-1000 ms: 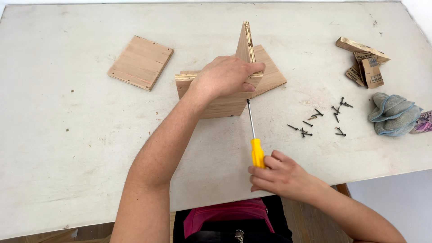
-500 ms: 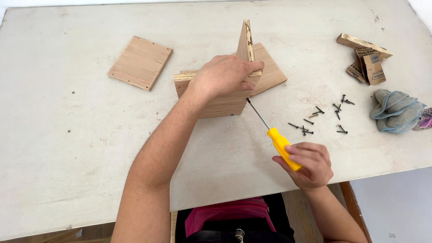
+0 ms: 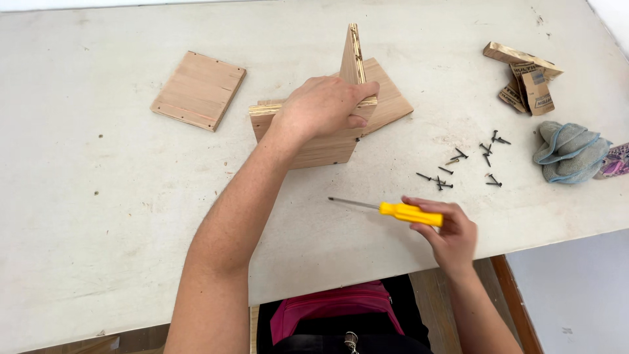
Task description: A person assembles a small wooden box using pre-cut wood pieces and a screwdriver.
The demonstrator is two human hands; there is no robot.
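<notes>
Meanwhile, left hand (image 3: 321, 108) clasps the upright plywood assembly (image 3: 314, 141) while right hand (image 3: 449, 233) grasps a yellow-handled screwdriver (image 3: 393, 210) above the surface (image 3: 98, 196).

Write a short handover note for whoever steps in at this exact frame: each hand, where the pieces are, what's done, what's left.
Left hand grips the top of the upright plywood assembly, steadying it on the white table.
Right hand holds the yellow screwdriver level above the table, tip pointing left, clear of the wood.
Loose screws lie to the right; a spare plywood square sits to the left.
Done: panels stand joined at an angle.
Left: unclear which screws are still missing; check the joints.
</notes>
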